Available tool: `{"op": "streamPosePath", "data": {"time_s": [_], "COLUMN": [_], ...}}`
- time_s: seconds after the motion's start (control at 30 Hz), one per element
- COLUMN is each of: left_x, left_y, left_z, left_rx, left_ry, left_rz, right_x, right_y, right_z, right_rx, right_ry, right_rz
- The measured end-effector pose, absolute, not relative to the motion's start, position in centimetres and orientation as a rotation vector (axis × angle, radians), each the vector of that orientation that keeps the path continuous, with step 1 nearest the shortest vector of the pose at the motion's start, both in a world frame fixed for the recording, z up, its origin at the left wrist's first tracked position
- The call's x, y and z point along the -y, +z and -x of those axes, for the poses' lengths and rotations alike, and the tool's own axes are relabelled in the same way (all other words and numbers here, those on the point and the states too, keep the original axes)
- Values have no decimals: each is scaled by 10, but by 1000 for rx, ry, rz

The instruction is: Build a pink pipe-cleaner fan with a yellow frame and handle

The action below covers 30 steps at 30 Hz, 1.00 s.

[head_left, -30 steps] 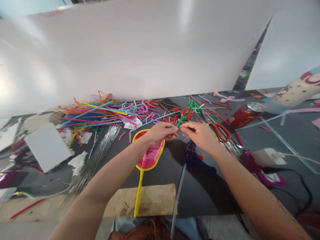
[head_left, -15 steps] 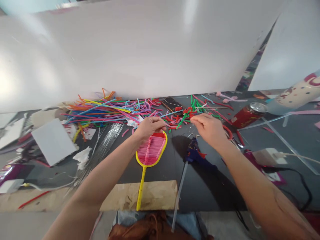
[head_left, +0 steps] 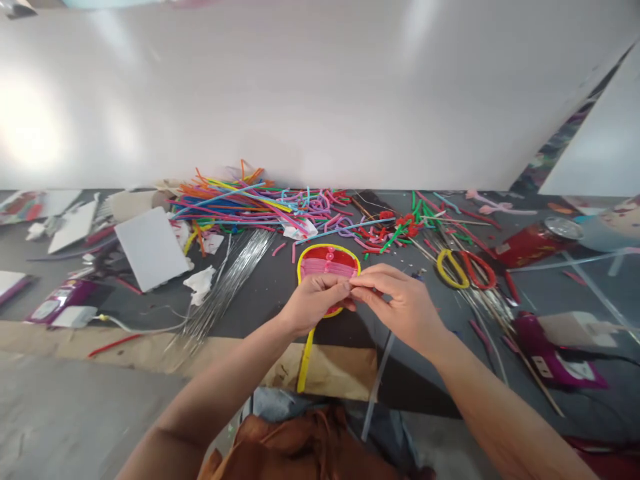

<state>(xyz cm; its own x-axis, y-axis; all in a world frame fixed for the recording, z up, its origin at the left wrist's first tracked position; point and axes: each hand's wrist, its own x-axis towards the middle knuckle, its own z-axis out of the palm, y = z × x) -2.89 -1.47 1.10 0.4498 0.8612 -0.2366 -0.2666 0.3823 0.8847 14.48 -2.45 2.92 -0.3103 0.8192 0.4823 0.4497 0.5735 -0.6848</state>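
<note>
In the head view my left hand (head_left: 320, 300) and my right hand (head_left: 395, 303) meet fingertip to fingertip, both pinched. Whatever sits between the fingertips is too small or hidden to name. Under them on the dark table lies a fan-shaped piece (head_left: 345, 257) made of fuzzy pipe cleaners. It has a yellow rim, a red and pink filling, a pink strip down the middle and a yellow handle (head_left: 306, 360) pointing towards me. My hands cover its lower filling. A translucent glue stick (head_left: 379, 381) sticks out below my right hand, which hides most of the dark glue gun.
Behind my hands is a heap of coloured pipe cleaners (head_left: 225, 203), with red and green scraps (head_left: 400, 230) beside it. Scissors (head_left: 467, 269) and a red can (head_left: 537, 241) are at right. Wire strands (head_left: 230, 287) and a white card (head_left: 150, 248) lie left. Cardboard (head_left: 345, 370) edges the table.
My hands, apart before, have come together over the fan-shaped piece. The right hand has moved left and down, away from the scraps. The view has shifted, and the scissors now show.
</note>
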Motion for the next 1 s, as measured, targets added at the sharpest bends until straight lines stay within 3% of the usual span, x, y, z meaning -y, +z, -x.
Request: {"op": "streamPosePath", "data": {"time_s": [0.57,0.83,1.0], "left_x": [52,27,10], "left_y": [-7,-3,-8], "left_z": [56,67,61], "left_rx": [-807,-844,-854], "left_ry": [904,861,902], "left_rz": [-663,-925,-859], "right_x": [66,73,76], "right_y": [4,-4,-29], "right_z": [-109,-194,-227], "right_rx": [1943,2179,2364], "right_ry": [540,-103,-185], "right_rz": [1012,1597,1825]}}
